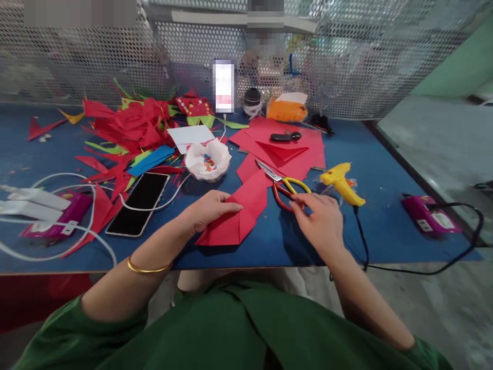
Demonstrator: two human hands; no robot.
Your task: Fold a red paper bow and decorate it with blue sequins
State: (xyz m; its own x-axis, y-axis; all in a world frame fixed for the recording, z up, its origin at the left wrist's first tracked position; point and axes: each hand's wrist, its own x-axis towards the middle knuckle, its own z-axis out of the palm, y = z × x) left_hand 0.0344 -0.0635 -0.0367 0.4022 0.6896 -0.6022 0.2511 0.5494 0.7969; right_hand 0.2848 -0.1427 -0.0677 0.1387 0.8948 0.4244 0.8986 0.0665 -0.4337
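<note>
A folded piece of red paper (246, 209) is pinched at its left side by my left hand (213, 208), thumb on top, above the front of the blue table. To its right, the fingers of my right hand (318, 218) are at the red handle of the scissors (282, 183). The scissors have one red and one yellow handle, and their blades point up and left over a stack of red paper (283, 151). A yellow glue gun (342, 184) lies to the right of the scissors, its black cord running toward the table's front edge.
Red and green scraps (134, 123) heap at the back left. A paper-lined bowl (208, 160), a dark phone (139, 204) and white cables lie left of centre. Purple power boxes (431, 215) sit at both sides. Behind stands a perforated metal screen (200, 43).
</note>
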